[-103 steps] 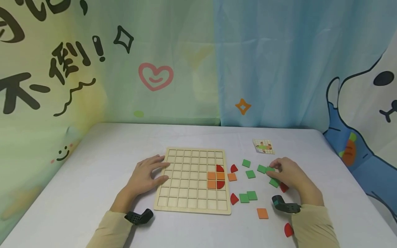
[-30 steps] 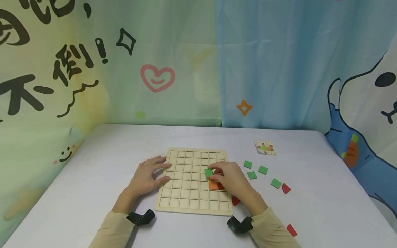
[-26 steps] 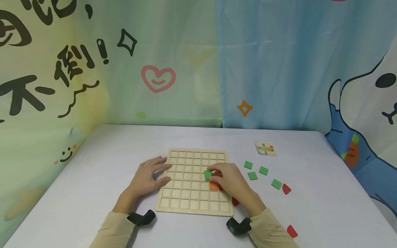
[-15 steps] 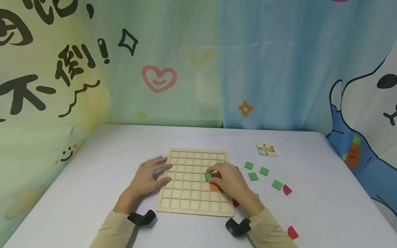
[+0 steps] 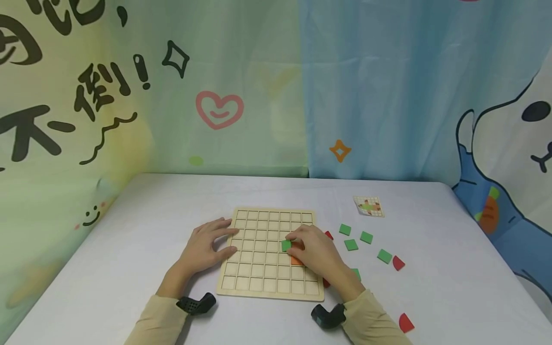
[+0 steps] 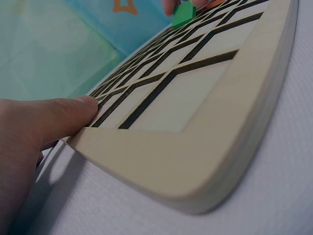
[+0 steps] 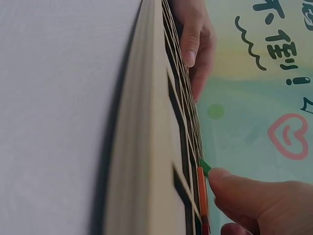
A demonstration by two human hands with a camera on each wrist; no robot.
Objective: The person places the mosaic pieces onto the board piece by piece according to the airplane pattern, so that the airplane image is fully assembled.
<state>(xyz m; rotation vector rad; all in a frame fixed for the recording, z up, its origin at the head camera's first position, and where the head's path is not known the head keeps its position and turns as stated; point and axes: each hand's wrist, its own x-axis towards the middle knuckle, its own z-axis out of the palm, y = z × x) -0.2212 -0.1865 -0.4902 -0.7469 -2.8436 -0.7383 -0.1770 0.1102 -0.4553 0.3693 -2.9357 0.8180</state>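
A wooden grid board (image 5: 260,257) lies flat on the white table. My left hand (image 5: 202,250) rests at its left edge, thumb (image 6: 80,110) on the border in the left wrist view and fingers extended. Over the board's right half, my right hand (image 5: 318,250) pinches a green square tile (image 5: 286,246) between thumb and fingers. In the left wrist view the green tile (image 6: 184,14) is tilted above the grid. An orange square tile (image 5: 296,260) sits in a cell under the right hand, which hides other pieces there. The right wrist view shows an orange tile (image 7: 202,188) beside the thumb.
Right of the board lie several green square tiles (image 5: 351,245) and red quarter-round pieces (image 5: 398,263), with one red piece (image 5: 406,323) near the front. A small pattern card (image 5: 369,206) lies at the back right. A printed curtain (image 5: 258,143) hangs behind the table.
My right hand has picked up a green tile from the right-hand pieces and brought it left over the board. Lately it has shifted only slightly left. My left hand stays at the board's edge.
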